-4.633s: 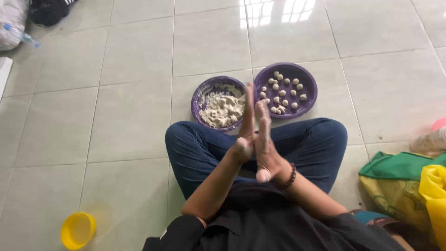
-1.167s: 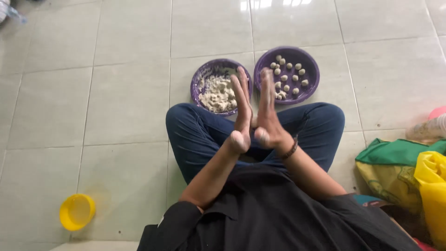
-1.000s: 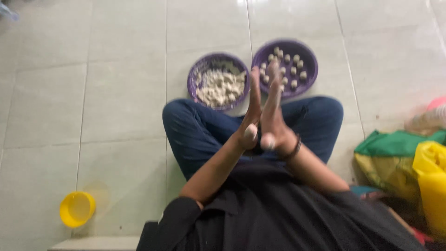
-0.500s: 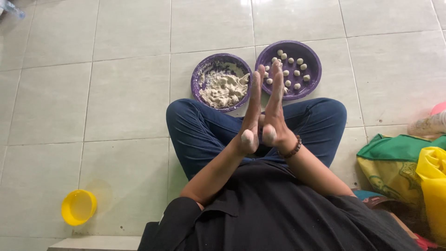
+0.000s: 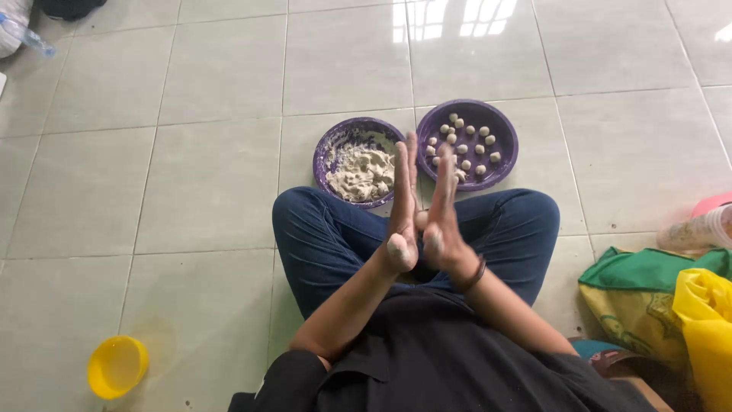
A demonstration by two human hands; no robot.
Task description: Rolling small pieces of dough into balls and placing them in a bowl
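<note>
I sit cross-legged on a tiled floor with my hands raised in front of me, palm against palm, fingers straight and pointing away. My left hand [image 5: 402,204] and my right hand [image 5: 444,217] are dusted with flour. A small dough ball [image 5: 422,221] shows in the narrow gap between the palms, mostly hidden. Just beyond my knees stand two purple bowls. The left bowl [image 5: 326,149] holds a rough mass of pale dough [image 5: 358,172]. Several small rolled dough balls [image 5: 465,145] lie in the right bowl [image 5: 509,149].
A yellow plastic cup [image 5: 116,367] lies on the floor at the lower left. Green cloth [image 5: 637,286] and a yellow bag [image 5: 705,320] are bunched at my right, with a pink-capped container [image 5: 705,221] behind them. A plastic bottle [image 5: 27,34] lies at the far top left.
My palms have kept sliding against each other, the right fingers shifting back and forth past the left. The bowls have not moved; only the camera's view has shifted a little.
</note>
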